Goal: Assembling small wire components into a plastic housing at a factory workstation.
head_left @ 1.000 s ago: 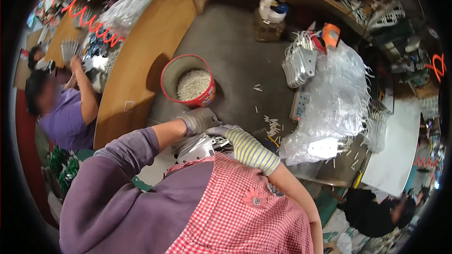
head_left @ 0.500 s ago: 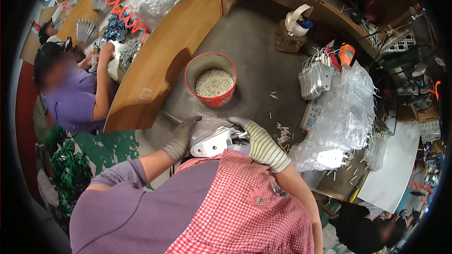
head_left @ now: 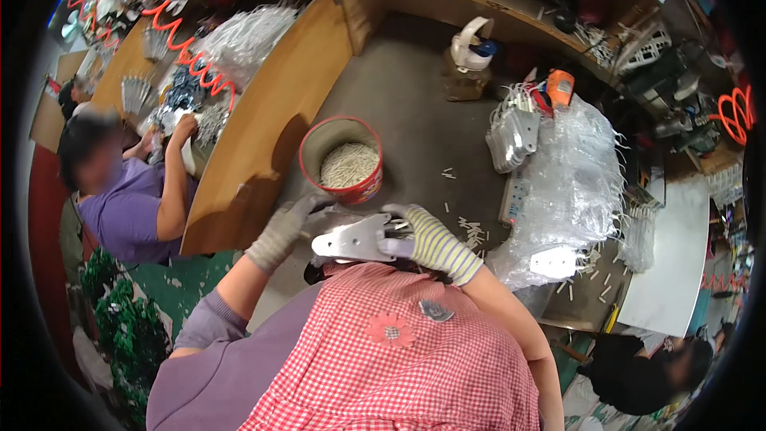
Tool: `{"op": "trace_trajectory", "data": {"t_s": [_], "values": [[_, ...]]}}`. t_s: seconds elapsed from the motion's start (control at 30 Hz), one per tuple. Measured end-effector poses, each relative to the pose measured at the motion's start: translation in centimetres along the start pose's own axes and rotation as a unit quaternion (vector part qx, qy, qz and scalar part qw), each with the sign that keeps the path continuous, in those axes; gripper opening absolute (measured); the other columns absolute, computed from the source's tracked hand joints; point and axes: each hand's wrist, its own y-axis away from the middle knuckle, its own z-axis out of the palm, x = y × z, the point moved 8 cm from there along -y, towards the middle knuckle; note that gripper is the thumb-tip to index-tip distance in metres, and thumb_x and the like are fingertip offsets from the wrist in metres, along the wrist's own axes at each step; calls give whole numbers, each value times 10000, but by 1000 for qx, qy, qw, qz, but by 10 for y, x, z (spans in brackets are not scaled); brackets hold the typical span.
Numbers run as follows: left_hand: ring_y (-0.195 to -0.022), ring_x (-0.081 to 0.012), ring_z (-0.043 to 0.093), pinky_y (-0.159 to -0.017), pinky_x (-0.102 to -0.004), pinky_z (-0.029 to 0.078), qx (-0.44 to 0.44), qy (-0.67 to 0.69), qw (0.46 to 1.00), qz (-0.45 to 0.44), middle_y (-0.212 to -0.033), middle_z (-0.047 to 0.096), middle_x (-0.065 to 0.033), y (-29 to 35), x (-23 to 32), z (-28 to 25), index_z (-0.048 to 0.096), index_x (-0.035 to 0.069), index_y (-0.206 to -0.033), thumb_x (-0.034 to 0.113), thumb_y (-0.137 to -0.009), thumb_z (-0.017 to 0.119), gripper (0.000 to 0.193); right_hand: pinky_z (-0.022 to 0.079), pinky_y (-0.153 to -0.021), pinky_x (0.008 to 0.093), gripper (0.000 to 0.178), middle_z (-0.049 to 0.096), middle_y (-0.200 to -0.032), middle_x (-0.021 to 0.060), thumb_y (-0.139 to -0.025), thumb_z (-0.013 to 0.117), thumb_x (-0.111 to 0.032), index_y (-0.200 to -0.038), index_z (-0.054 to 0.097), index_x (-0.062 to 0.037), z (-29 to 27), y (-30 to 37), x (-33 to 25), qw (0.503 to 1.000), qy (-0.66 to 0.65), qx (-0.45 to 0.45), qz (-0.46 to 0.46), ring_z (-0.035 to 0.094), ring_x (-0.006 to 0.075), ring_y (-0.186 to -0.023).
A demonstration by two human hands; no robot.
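A stack of white metal plates with round holes (head_left: 351, 241) sits close against my apron at the bench's near edge. My right hand (head_left: 439, 243), in a yellow-and-grey striped glove, is closed on the stack's right end, where white wires or thin rods show. To the left, my left hand (head_left: 279, 231), in a grey glove, has its fingers curled at a clear plastic bag (head_left: 323, 217) beside the plates. Its fingertips are partly hidden. Just beyond my hands stands a red-rimmed bucket (head_left: 373, 187) holding many short white sticks.
Plastic-wrapped bundles (head_left: 558, 183) lie on the right, with an unwrapped-looking stack of plates (head_left: 513, 140) behind them. Loose white sticks (head_left: 473, 231) are scattered nearby. A lidded jug (head_left: 469, 60) stands at the back. Beyond a wooden partition (head_left: 271, 120), a person in purple (head_left: 136, 199) works.
My left hand has shifted left, away from the plates, drawing plastic with it. The white plates show more openly. My right hand keeps its hold. The whole view has shifted slightly.
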Motion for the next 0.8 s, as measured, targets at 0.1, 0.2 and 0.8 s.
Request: {"op": "trace_trajectory", "data": {"t_s": [0.1, 0.2, 0.8], "values": [[-1260, -305, 532, -1086, -417, 401, 20, -20, 994, 104, -1328, 570, -180, 9, 60, 6, 584, 6, -1302, 252, -872, 616, 496, 467, -1025, 394, 824, 590, -1274, 275, -737, 804, -448, -1340, 535, 45, 2, -2, -5, 999, 46, -8, 9, 611, 360, -1158], [-1251, -341, 532, -1056, -442, 424, -106, -270, 900, 325, -1357, 540, -192, 11, 127, 57, 583, 24, -1303, 265, -776, 755, 605, 464, -1012, 387, 834, 583, -1280, 237, -766, 805, -440, -1371, 484, 35, -2, 4, -7, 999, 30, -21, 4, 595, 316, -1181], [-1262, -398, 501, -1060, -487, 418, -169, -411, 857, 263, -1409, 496, -200, -2, 103, 94, 537, 14, -1348, 279, -718, 803, 734, 558, -846, 431, 244, 722, -1026, 133, -826, 705, -344, -931, 738, -127, -84, -30, 163, 844, 422, 221, 245, 692, 296, -977]]}}
